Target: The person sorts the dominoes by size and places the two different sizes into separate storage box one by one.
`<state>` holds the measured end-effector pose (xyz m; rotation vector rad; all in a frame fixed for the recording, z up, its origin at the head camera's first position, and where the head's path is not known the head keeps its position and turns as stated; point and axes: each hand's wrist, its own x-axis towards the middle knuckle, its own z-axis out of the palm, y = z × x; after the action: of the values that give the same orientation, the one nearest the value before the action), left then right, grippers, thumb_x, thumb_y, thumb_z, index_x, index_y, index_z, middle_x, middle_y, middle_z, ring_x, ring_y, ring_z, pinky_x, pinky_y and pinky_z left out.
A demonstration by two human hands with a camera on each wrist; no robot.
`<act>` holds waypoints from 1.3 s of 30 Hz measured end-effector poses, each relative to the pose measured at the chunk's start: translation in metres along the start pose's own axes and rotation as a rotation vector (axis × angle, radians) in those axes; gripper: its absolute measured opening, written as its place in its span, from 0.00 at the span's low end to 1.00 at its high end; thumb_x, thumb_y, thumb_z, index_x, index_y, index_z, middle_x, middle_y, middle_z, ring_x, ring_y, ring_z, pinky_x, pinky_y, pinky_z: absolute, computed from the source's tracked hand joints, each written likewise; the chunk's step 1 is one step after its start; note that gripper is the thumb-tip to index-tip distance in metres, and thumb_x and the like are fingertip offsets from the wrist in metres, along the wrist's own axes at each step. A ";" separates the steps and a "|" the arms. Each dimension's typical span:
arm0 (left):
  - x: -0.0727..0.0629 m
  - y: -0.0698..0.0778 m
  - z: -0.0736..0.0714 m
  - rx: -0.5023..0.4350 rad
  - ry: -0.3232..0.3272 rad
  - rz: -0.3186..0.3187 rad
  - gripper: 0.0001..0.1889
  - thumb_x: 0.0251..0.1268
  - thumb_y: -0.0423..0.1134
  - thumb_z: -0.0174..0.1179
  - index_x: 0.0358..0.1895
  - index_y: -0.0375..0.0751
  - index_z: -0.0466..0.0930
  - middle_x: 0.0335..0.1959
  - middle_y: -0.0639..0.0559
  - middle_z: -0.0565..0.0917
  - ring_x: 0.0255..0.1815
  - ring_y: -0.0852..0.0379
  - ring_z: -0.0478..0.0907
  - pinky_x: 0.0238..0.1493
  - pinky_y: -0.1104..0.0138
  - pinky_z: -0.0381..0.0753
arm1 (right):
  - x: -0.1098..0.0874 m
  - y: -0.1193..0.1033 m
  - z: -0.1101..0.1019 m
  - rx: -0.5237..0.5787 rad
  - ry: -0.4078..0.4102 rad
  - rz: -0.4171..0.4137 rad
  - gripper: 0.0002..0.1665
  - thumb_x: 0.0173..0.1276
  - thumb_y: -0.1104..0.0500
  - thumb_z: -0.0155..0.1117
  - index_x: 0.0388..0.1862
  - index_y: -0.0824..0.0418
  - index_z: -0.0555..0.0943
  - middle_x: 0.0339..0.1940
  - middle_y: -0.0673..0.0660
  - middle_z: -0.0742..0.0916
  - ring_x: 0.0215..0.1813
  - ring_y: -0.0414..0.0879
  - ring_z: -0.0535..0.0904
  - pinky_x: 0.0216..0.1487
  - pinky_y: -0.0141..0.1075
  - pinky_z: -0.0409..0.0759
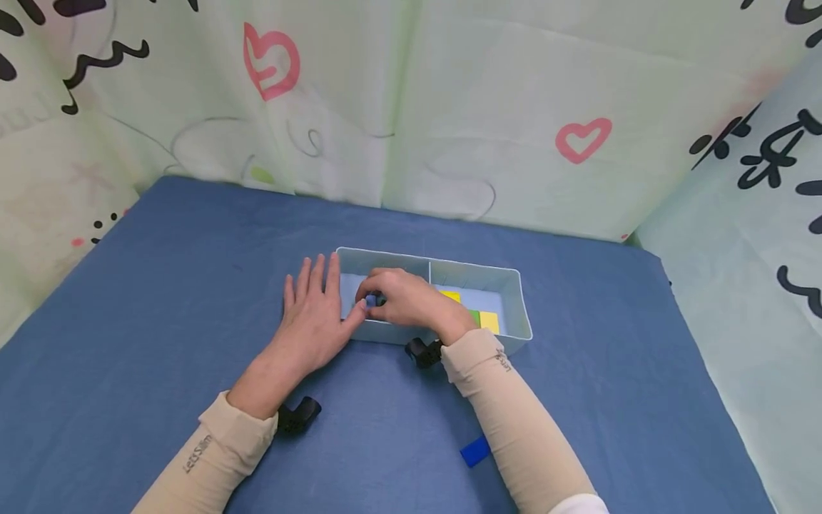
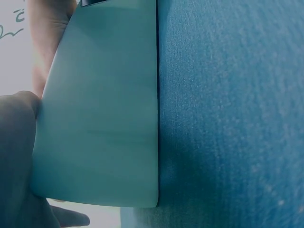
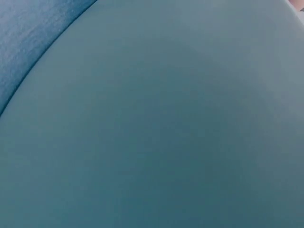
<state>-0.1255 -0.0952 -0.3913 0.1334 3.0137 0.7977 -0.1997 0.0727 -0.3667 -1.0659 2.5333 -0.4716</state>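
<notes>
A pale blue-grey two-compartment box (image 1: 475, 270) lies across the table. My left hand (image 1: 311, 325) rests at its left end, fingers straight and spread, the thumb over the near rim. In the left wrist view that hand (image 2: 16, 156) lies along the rim of the box (image 2: 99, 114). My right hand (image 1: 407, 298) reaches into the left compartment. Its curled thumb and fingers pinch a small blue block (image 1: 371, 300), mostly hidden by the fingers. The right wrist view is filled by the box's outer wall (image 3: 156, 118).
Yellow blocks (image 1: 489, 322) and a green block (image 1: 474, 316) sit in the right compartment, partly behind the right wrist. A blue block (image 1: 475, 452) lies on the blue tablecloth (image 1: 385, 442) beside the right forearm. A patterned curtain (image 1: 449, 93) stands behind the table.
</notes>
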 end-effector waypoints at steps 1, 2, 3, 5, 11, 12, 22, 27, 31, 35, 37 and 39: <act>0.000 0.000 0.000 -0.002 -0.001 0.000 0.45 0.75 0.60 0.45 0.81 0.39 0.33 0.81 0.32 0.43 0.82 0.34 0.33 0.76 0.35 0.35 | 0.000 0.000 0.000 -0.007 -0.006 0.001 0.11 0.71 0.57 0.64 0.50 0.51 0.86 0.51 0.50 0.83 0.52 0.43 0.79 0.53 0.37 0.79; 0.000 0.000 0.000 -0.004 -0.003 -0.001 0.45 0.75 0.60 0.45 0.81 0.39 0.33 0.81 0.33 0.43 0.82 0.35 0.33 0.76 0.35 0.35 | 0.000 0.000 0.000 -0.008 -0.009 -0.001 0.11 0.71 0.57 0.64 0.50 0.51 0.86 0.52 0.50 0.83 0.52 0.43 0.79 0.54 0.37 0.79; 0.000 0.000 0.000 -0.004 -0.005 -0.001 0.45 0.75 0.60 0.45 0.81 0.39 0.33 0.81 0.33 0.42 0.82 0.35 0.32 0.76 0.35 0.35 | 0.000 0.000 0.000 -0.006 -0.008 -0.003 0.11 0.71 0.57 0.64 0.50 0.51 0.86 0.52 0.50 0.83 0.53 0.43 0.79 0.54 0.38 0.79; 0.000 0.000 0.000 -0.005 -0.007 -0.001 0.46 0.75 0.60 0.45 0.81 0.39 0.33 0.81 0.32 0.42 0.82 0.34 0.32 0.76 0.35 0.34 | 0.000 0.000 0.000 0.006 0.001 -0.003 0.11 0.71 0.57 0.65 0.49 0.51 0.86 0.51 0.50 0.83 0.52 0.43 0.79 0.54 0.37 0.79; -0.001 0.000 -0.002 -0.003 -0.001 -0.001 0.46 0.75 0.60 0.45 0.81 0.38 0.34 0.81 0.32 0.43 0.82 0.34 0.33 0.76 0.35 0.35 | 0.000 -0.002 -0.001 0.016 0.004 0.001 0.10 0.71 0.57 0.64 0.48 0.51 0.87 0.52 0.50 0.83 0.51 0.42 0.79 0.53 0.36 0.79; -0.001 0.000 -0.002 0.000 -0.003 -0.004 0.46 0.75 0.60 0.45 0.81 0.38 0.34 0.81 0.32 0.43 0.82 0.34 0.33 0.76 0.35 0.35 | 0.001 -0.002 -0.001 0.006 -0.005 0.000 0.10 0.71 0.57 0.64 0.48 0.51 0.87 0.53 0.50 0.83 0.51 0.42 0.79 0.53 0.37 0.80; 0.000 0.000 -0.003 -0.014 -0.011 0.001 0.46 0.74 0.61 0.45 0.81 0.39 0.33 0.81 0.32 0.43 0.82 0.34 0.32 0.76 0.35 0.34 | 0.000 -0.003 -0.003 -0.079 -0.039 -0.008 0.13 0.71 0.56 0.64 0.53 0.48 0.86 0.51 0.50 0.82 0.51 0.43 0.77 0.50 0.38 0.79; 0.001 0.001 -0.003 -0.002 -0.015 0.005 0.46 0.74 0.62 0.44 0.81 0.39 0.33 0.81 0.33 0.43 0.82 0.34 0.33 0.76 0.35 0.35 | -0.002 -0.001 -0.003 -0.086 -0.031 0.001 0.10 0.72 0.58 0.61 0.45 0.50 0.88 0.49 0.50 0.82 0.46 0.42 0.77 0.43 0.37 0.78; 0.001 0.002 -0.003 0.003 -0.005 0.009 0.46 0.74 0.61 0.45 0.81 0.38 0.34 0.81 0.32 0.44 0.82 0.34 0.34 0.76 0.35 0.36 | -0.003 0.000 -0.003 -0.058 -0.015 0.002 0.11 0.72 0.61 0.59 0.43 0.50 0.88 0.47 0.49 0.82 0.44 0.42 0.76 0.41 0.35 0.77; 0.000 0.001 -0.001 0.012 0.002 0.009 0.46 0.74 0.59 0.46 0.81 0.37 0.35 0.80 0.31 0.44 0.82 0.33 0.35 0.76 0.35 0.37 | -0.005 0.002 -0.002 0.004 0.048 -0.021 0.14 0.71 0.65 0.56 0.47 0.54 0.86 0.47 0.51 0.82 0.42 0.42 0.76 0.42 0.34 0.76; 0.000 0.000 -0.001 0.009 0.001 0.008 0.45 0.74 0.59 0.47 0.81 0.37 0.35 0.80 0.31 0.44 0.82 0.33 0.35 0.76 0.35 0.36 | -0.008 0.001 -0.001 0.024 0.107 -0.046 0.15 0.71 0.67 0.55 0.48 0.56 0.86 0.46 0.53 0.82 0.41 0.43 0.76 0.42 0.34 0.76; 0.000 0.000 -0.001 0.010 0.001 0.007 0.45 0.74 0.58 0.47 0.81 0.37 0.35 0.80 0.31 0.44 0.82 0.33 0.35 0.76 0.35 0.36 | -0.012 0.000 -0.002 0.022 0.175 -0.077 0.15 0.70 0.69 0.54 0.47 0.59 0.85 0.45 0.54 0.82 0.41 0.44 0.76 0.43 0.35 0.76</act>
<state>-0.1256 -0.0959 -0.3907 0.1436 3.0198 0.7836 -0.1926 0.0821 -0.3629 -1.1641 2.6374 -0.6377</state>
